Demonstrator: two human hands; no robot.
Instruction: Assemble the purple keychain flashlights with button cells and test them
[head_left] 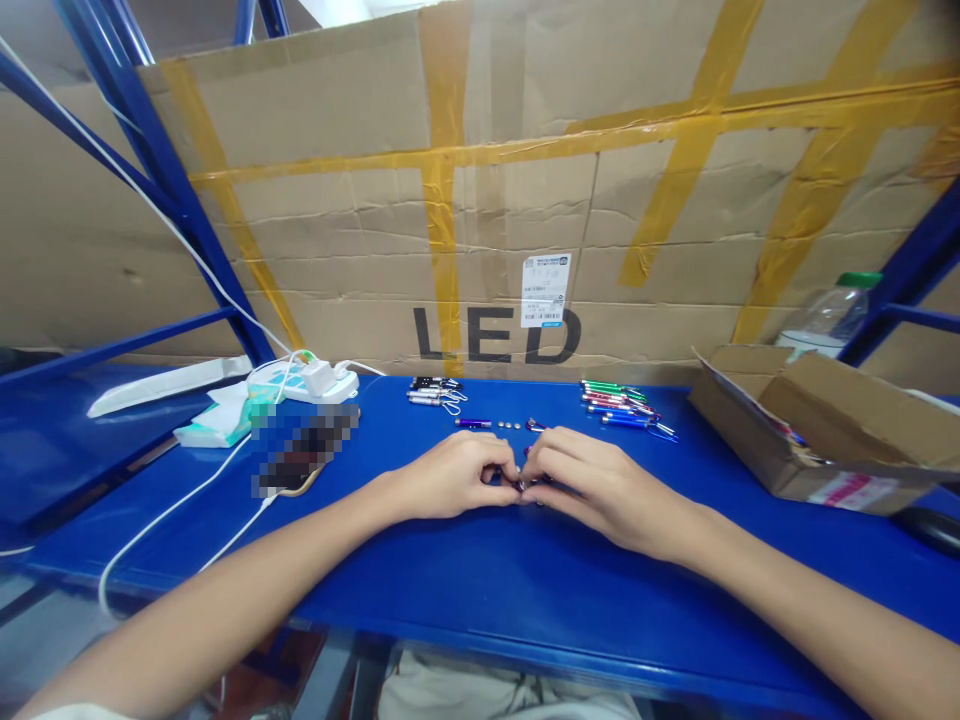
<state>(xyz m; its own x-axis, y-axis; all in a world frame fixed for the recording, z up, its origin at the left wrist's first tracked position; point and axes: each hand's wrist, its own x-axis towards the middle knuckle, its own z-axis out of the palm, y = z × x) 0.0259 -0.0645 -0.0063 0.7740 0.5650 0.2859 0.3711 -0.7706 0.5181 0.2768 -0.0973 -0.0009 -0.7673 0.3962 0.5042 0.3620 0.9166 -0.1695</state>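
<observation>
My left hand [457, 475] and my right hand [581, 480] meet at the middle of the blue table [480, 590]. Both have their fingers pinched together on a small metal part [521, 483] between them; it is too small to name. Just beyond the fingers lie a short purple tube [474, 423] and a row of small round button cells [510, 424]. A pile of black and silver small lights [435, 391] lies further back on the left. A pile of green, red and blue small lights [626, 405] lies further back on the right.
An open cardboard box [817, 440] stands at the right, a plastic bottle [825, 320] behind it. A white power strip [304, 380], a white cable [172, 510] and a blurred phone [300, 455] sit at the left. A taped cardboard wall marked LED [495, 335] closes the back.
</observation>
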